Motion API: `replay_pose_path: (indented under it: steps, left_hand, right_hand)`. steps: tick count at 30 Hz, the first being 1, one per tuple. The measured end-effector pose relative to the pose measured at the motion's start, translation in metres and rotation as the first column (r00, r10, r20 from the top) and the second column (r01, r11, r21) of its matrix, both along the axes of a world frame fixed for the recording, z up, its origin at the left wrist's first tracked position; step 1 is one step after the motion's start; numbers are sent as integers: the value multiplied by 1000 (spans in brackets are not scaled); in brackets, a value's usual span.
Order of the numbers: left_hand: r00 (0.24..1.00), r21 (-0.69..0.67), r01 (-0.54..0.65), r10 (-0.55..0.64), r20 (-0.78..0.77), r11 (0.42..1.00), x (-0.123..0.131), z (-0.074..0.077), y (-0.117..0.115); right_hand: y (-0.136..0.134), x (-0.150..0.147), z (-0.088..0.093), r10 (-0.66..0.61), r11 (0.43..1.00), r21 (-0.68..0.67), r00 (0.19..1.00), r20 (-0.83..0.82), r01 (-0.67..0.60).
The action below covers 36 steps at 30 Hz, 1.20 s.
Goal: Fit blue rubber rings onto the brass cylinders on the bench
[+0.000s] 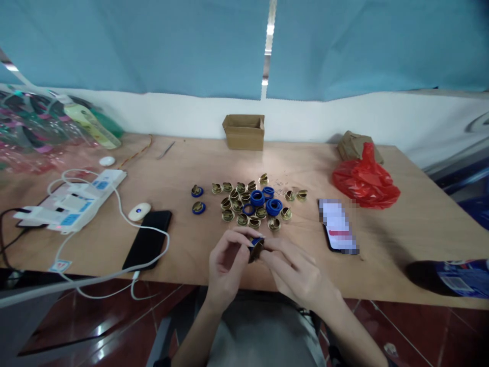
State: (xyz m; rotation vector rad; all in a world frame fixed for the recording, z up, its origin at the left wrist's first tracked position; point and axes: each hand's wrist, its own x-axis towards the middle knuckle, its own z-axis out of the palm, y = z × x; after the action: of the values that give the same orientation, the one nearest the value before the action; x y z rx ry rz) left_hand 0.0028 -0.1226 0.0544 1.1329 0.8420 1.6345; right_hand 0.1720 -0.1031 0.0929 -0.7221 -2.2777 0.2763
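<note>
In front of my body, both hands meet over the table's near edge on one round brass-coloured metal piece with a blue ring (256, 248). My left hand (228, 265) pinches its left side between thumb and fingers. From the right, the closed fingers of my right hand (300, 270) grip the same piece and partly cover it. Just beyond lie several loose brass-coloured pieces (228, 215), each with a raised fin. Among them are several blue rings (257, 202), some stacked. Left of this group sit two brass-coloured pieces with blue rings around them (198, 208).
A black phone (147, 242), white cable and power strip (91, 201) lie on the left, with bottles (89, 120) behind. A cardboard box (244, 138) stands at the back. On the right are a lit phone (338, 227), a red plastic bag (364, 181) and a dark bottle (451, 278).
</note>
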Motion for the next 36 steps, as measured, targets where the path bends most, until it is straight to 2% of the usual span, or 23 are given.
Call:
replay_pose_path:
  steps: [7, 12, 16, 21, 25, 32, 36]
  left_hand:
    - [999, 70, 18, -16, -42, 997, 1, -3, 2]
    - [998, 113, 50, -44, -54, 992, 0, -1, 4]
    - [997, 84, 70, -70, 7, 994, -1, -1, 5]
    - [998, -60, -7, 10, 54, 998, 5, -5, 5]
    - [997, -106, -30, 37, 66, 994, 10, -10, 3]
    - [995, -74, -92, 94, 22, 993, 13, -18, 3]
    - [980, -12, -178, 177, -95, 984, 10, -20, 8]
  right_hand:
    - [2, 3, 4, 30, 992, -125, 999, 29, -26]
    - [0, 4, 11, 26, 988, -151, 999, 24, -22]
    - [0, 3, 8, -13, 977, -214, 997, -77, -3]
    - [0, -5, -6, -188, 934, -341, 957, -220, 105]
    - [-5, -14, -11, -273, 903, -402, 926, -261, 153]
    - [-20, -29, -13, -229, 879, -468, 943, -243, 93]
    - [-18, -32, -12, -224, 831, -552, 950, -216, 71]
